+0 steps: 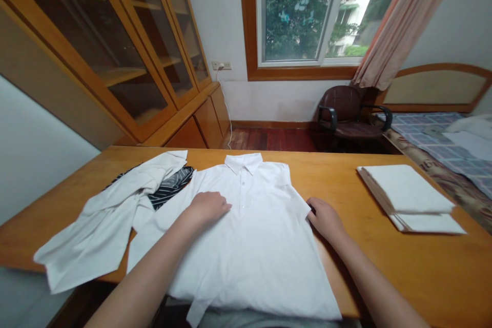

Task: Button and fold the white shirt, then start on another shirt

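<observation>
a white polo shirt [246, 236] lies spread flat, front up, across the middle of the wooden table [384, 266], collar pointing toward the window, hem hanging just over the near edge. the left hand [207, 206] is pressed palm down on the chest of the shirt, fingers loose and flat, gripping nothing, just resting on the cloth left of the button placket. the right hand [326, 219] sits at the shirt's right sleeve edge, fingers curled in against the fabric; whether it has actually pinched the cloth i cannot tell from here. off to the left, a second white shirt [103, 220] lies rumpled, overlapping the polo's left sleeve, with a dark striped garment [171, 187] poking out between them. on the right side of the table, well apart from the hands, a stack of folded white cloth [413, 197] sits squared up. beyond the table, a dark armchair [348, 110] stands under the window.
</observation>
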`<action>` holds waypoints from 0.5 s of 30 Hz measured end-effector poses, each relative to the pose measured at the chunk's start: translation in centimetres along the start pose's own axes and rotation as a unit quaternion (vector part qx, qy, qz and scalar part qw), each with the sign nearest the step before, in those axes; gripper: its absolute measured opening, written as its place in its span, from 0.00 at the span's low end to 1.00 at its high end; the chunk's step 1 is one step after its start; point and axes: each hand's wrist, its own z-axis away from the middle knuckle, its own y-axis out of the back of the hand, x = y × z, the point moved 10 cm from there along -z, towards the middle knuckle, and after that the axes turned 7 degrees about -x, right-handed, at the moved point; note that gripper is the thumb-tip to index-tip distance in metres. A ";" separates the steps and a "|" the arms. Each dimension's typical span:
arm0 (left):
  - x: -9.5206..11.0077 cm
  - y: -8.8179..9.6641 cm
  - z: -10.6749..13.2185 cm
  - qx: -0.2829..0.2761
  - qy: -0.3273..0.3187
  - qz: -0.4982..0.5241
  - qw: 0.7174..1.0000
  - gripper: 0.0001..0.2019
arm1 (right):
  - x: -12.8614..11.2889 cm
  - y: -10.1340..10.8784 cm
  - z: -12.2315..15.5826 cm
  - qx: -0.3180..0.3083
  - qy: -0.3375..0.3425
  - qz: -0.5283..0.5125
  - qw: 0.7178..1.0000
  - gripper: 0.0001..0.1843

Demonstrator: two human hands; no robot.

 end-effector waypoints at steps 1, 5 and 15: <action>1.1 0.3 -0.9 -0.022 -0.004 -0.009 1.000 0.23 | 0.0 0.0 -0.1 -0.001 -0.002 -0.001 1.000 0.09; 8.6 4.3 -4.0 0.101 -0.143 0.036 0.984 0.22 | 0.0 -0.3 -0.3 -0.004 -0.006 -0.004 1.000 0.09; 13.0 1.6 -8.4 0.172 -0.171 0.082 0.967 0.28 | -0.4 -0.5 0.2 0.011 0.002 0.014 1.000 0.08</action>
